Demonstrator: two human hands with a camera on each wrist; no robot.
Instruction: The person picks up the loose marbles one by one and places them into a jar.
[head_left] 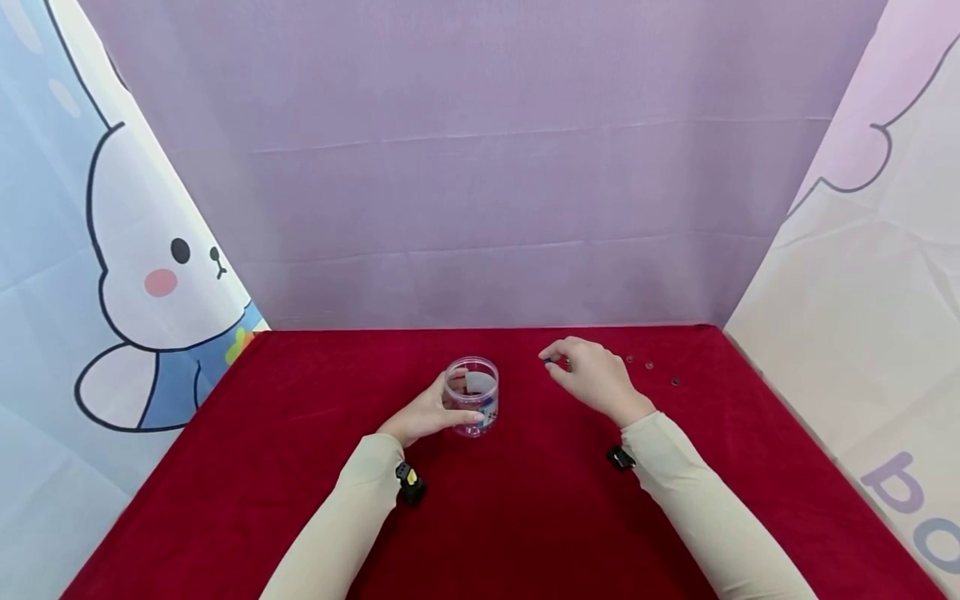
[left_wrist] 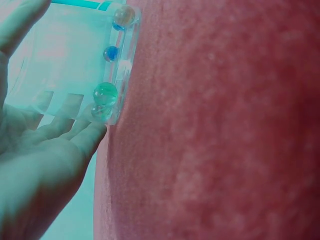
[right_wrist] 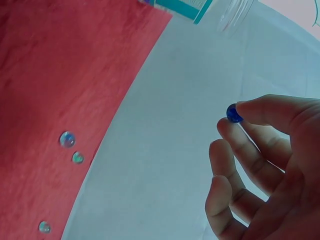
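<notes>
My left hand [head_left: 429, 411] grips a clear plastic jar [head_left: 489, 411] from its left side, thumb across the front and fingers behind. The jar stands upright with its mouth uncovered. In the left wrist view several glass marbles lie at its bottom, among them a blue marble [left_wrist: 110, 53] and a green marble [left_wrist: 105, 93]. To the right of the jar, my right hand [head_left: 598, 377] is raised over the cloth. Between thumb and fingertip it pinches a dark blue marble [right_wrist: 233, 113], best seen in the right wrist view; the other fingers are loosely bent.
A red cloth [head_left: 517, 517] covers the table. Right of my right hand lie a few loose marbles, including a bluish clear marble [right_wrist: 67, 139], a green marble [right_wrist: 77, 157] and a clear marble [right_wrist: 44, 227]. A purple curtain [head_left: 480, 167] hangs behind, with printed cloth on both sides.
</notes>
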